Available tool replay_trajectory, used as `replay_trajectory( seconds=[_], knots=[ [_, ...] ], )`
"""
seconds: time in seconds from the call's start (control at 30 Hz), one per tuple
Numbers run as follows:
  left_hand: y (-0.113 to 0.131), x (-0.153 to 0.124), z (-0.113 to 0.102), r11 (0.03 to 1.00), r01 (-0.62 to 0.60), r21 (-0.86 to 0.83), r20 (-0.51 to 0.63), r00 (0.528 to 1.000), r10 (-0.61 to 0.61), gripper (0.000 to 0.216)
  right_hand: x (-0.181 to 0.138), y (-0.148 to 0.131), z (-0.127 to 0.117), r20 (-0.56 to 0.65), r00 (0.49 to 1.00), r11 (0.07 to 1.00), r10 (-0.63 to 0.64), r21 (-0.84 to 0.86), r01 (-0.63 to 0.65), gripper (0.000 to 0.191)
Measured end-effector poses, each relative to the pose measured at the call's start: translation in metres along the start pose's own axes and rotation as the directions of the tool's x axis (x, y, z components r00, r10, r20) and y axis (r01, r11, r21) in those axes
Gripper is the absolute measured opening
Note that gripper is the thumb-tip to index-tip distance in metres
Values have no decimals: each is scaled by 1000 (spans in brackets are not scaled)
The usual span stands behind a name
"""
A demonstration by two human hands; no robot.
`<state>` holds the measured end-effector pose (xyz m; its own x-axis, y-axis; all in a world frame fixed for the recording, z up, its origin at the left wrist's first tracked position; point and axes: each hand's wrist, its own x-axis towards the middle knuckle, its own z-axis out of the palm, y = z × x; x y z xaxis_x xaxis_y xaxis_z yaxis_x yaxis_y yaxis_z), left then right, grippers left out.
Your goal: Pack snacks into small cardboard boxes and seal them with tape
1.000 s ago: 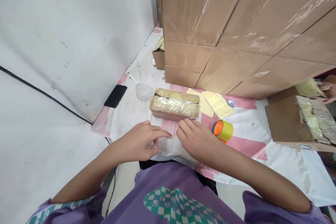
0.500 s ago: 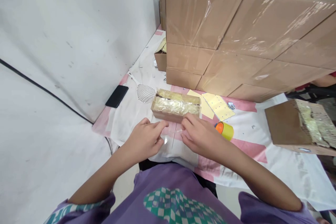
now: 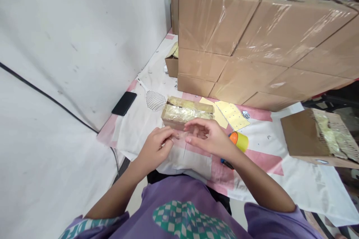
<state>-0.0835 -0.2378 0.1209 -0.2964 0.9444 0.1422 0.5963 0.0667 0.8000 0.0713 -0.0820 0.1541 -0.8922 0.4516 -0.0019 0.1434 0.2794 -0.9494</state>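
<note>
While raised a little above the surface (image 3: 280,185), left hand (image 3: 158,145) and right hand (image 3: 209,138) close together, fingertips almost meeting. Left hand clenched loosely, thumb and first finger pinched on one end of a clear strip (image 3: 181,134). Strip very thin and hard to see, stretched between both hands, just in front of a small box (image 3: 186,114). Right hand half curled with palm turned partly upward, fingertips at the other end of the strip; cannot tell if really gripping it or only touching.

Small box lying on the surface just beyond the hands, open on top, filled with yellowish packets in shiny clear wrap. Just right of it, two yellow sheets (image 3: 232,114), flat and overlapping. Near the right wrist, a yellow roll (image 3: 240,142) with orange end, lying on its side. Left of the small box, a white swatter (image 3: 153,99), and further left a black phone (image 3: 124,103) at the edge by the wall. Behind all, a tall stack of taped cartons (image 3: 252,44). Far right, well apart from the hands, an open carton (image 3: 303,134) on its side with more packets inside.
</note>
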Motion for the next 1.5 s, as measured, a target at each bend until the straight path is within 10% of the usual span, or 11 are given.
replay_trajectory(
  seconds=[0.33, 0.77, 0.97, 1.33, 1.5],
  knots=[
    [7, 25, 26, 980, 147, -136, -158, 973, -168, 37, 40, 8, -27, -179, 977, 958, -117, -281, 63, 19],
    [-3, 77, 59, 818, 394, 418, -215, 918, -333, 58, 101, 78, -46, -108, 993, 832, -54, -555, -15, 16],
    [-10, 68, 63, 775, 276, 569, -113, 959, -258, 34, 107, 75, -54, -224, 973, 678, 63, -706, -207, 37],
    [-19, 55, 69, 691, 155, 706, -95, 988, -124, 35, 141, 94, -60, -9, 969, 803, 247, -558, -210, 41],
    [-28, 49, 71, 693, 64, 718, -103, 995, 15, 35, 121, 119, -109, -305, 915, 787, 262, -481, -386, 23]
  ],
)
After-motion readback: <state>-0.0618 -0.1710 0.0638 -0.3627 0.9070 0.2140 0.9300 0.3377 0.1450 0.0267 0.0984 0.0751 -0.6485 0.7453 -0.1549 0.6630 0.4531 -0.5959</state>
